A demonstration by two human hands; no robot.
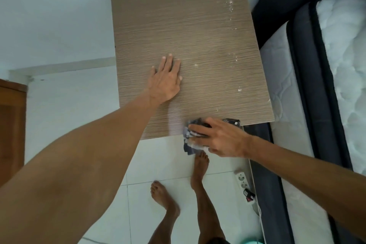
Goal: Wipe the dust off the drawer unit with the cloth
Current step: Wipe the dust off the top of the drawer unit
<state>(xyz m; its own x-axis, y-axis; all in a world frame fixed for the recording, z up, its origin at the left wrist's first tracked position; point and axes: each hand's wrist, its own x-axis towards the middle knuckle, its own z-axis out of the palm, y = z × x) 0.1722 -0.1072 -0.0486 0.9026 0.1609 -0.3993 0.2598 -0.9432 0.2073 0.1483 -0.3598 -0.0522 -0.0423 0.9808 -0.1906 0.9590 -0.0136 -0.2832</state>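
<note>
The drawer unit's brown wood-grain top (188,31) fills the middle of the head view, seen from above. White dust specks (229,4) dot its right side, from the far corner down toward the near edge. My left hand (166,79) lies flat on the top with fingers spread, holding nothing. My right hand (219,138) presses a dark, blue-grey cloth (190,144) at the near right edge of the top; part of the cloth hangs over the edge.
A bed with a white mattress (344,61) and dark frame stands close against the unit's right side. A white power strip (242,181) with a plug lies on the white tiled floor near my bare feet (200,166). A wooden door (11,125) is at left.
</note>
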